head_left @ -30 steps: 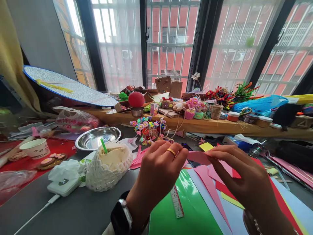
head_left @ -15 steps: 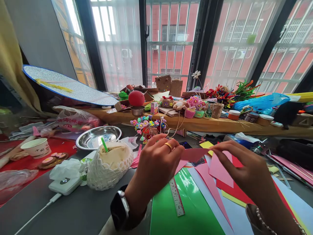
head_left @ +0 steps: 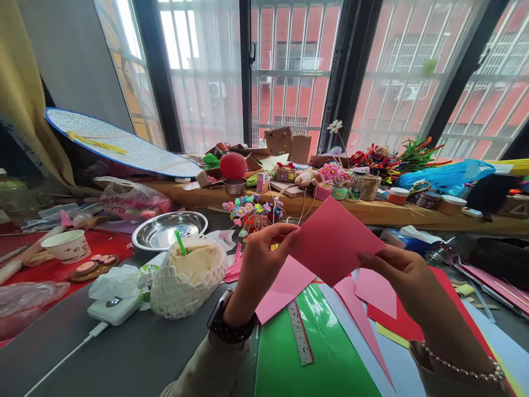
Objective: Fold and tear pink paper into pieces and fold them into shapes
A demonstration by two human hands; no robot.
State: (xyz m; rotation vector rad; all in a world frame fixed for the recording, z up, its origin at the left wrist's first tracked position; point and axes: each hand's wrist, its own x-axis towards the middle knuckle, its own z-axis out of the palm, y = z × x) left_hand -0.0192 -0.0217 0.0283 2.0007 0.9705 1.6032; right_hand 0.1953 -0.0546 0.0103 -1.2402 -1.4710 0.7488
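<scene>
A square of pink paper (head_left: 334,240) is held up in front of me, one corner pointing upward, its face spread out flat. My left hand (head_left: 264,259) pinches its left corner between thumb and fingers. At the opposite corner my right hand (head_left: 399,275) grips it, thumb on the near face. Below lies a green sheet (head_left: 322,364) with a small ruler (head_left: 301,333) on top. Another pink sheet (head_left: 285,286) rests partly under the held square. To the right, pink strips (head_left: 363,325), red paper (head_left: 407,320) and white sheets (head_left: 397,358) overlap.
A coconut in foam netting (head_left: 190,281) with a green straw stands left of my hands. Beyond it are a metal plate (head_left: 142,237), a paper cup (head_left: 68,247) and a white charger (head_left: 113,310). Craft flowers (head_left: 333,173) and paint jars (head_left: 398,195) crowd the window ledge.
The pink paper has turned from nearly edge-on to facing me, opened out as a square. My left hand has rotated and shifted its hold to the corner.
</scene>
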